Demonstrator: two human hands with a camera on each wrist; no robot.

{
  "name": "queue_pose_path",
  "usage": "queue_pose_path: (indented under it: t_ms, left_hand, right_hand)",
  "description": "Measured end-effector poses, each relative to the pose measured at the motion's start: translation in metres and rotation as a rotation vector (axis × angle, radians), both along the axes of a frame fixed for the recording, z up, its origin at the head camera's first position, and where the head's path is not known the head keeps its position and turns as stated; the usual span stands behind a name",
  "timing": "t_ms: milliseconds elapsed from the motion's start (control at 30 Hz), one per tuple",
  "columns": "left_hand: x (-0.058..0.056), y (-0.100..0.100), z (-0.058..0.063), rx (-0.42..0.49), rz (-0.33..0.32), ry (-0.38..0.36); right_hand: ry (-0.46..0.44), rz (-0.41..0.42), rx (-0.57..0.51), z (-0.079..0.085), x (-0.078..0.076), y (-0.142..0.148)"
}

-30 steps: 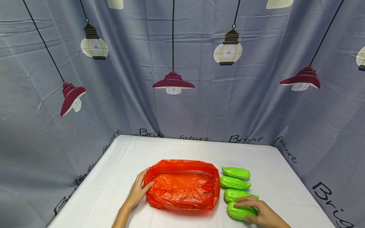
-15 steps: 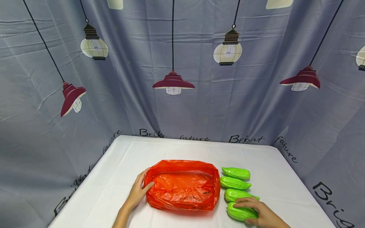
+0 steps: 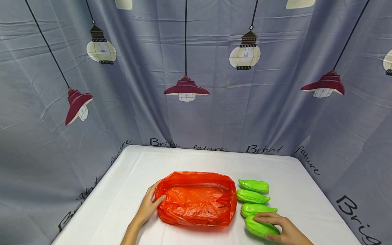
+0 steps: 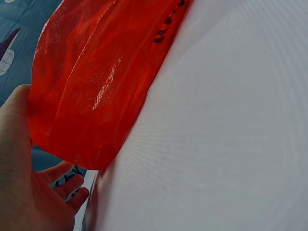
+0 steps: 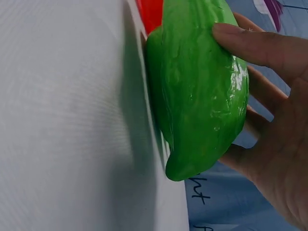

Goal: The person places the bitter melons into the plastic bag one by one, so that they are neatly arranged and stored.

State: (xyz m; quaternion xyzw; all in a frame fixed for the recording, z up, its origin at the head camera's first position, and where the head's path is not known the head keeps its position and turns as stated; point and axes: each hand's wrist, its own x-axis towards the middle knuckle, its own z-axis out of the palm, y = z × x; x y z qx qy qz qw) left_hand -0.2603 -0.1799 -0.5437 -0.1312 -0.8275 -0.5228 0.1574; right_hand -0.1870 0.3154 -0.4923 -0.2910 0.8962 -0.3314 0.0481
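Head view: left hand [image 3: 148,207] pinches red bag [image 3: 196,219] at side; right hand [image 3: 284,228] grips nearest green gourd [image 3: 258,228]. Work looks early: three other gourds [image 3: 251,196] ungripped, all four outside bag.

There's a white table [image 3: 180,159] here. A red bag [image 3: 196,199] sits midway between its side edges, green vegetables [image 3: 252,196] toward the right edge.

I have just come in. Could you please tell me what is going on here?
A person's left hand holds the left side of an open red plastic bag. Their right hand grips the nearest of four green vegetables; whether it is lifted is unclear. The other three lie on the white table, right of the bag. None shows inside it.
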Motion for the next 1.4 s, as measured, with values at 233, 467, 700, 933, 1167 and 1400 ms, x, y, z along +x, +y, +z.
queue_pose_path:
  t_ms: [233, 467, 700, 933, 1167, 1400]
  left_hand:
    - [0.001, 0.002, 0.002, -0.001, 0.006, -0.004]
    - [0.016, 0.011, 0.026, -0.001, 0.009, -0.003]
    - [0.024, 0.013, 0.037, -0.013, 0.003, 0.006]
    - [0.024, 0.013, 0.037, -0.017, 0.001, -0.001]
    - [0.015, 0.010, 0.022, -0.014, 0.008, 0.002]
    - [0.001, 0.001, -0.001, -0.028, 0.021, 0.001]
  right_hand:
    - [0.008, -0.056, -0.083, 0.005, 0.003, -0.003]
    - [0.186, -0.214, -0.213, 0.003, 0.007, -0.018]
    - [0.276, -0.472, -0.297, 0.010, 0.007, -0.037]
    - [0.304, -0.526, -0.390, 0.014, 0.001, -0.046]
    - [0.310, -0.585, -0.460, 0.021, -0.002, -0.061]
    - [0.319, -0.592, -0.606, 0.034, -0.008, -0.081]
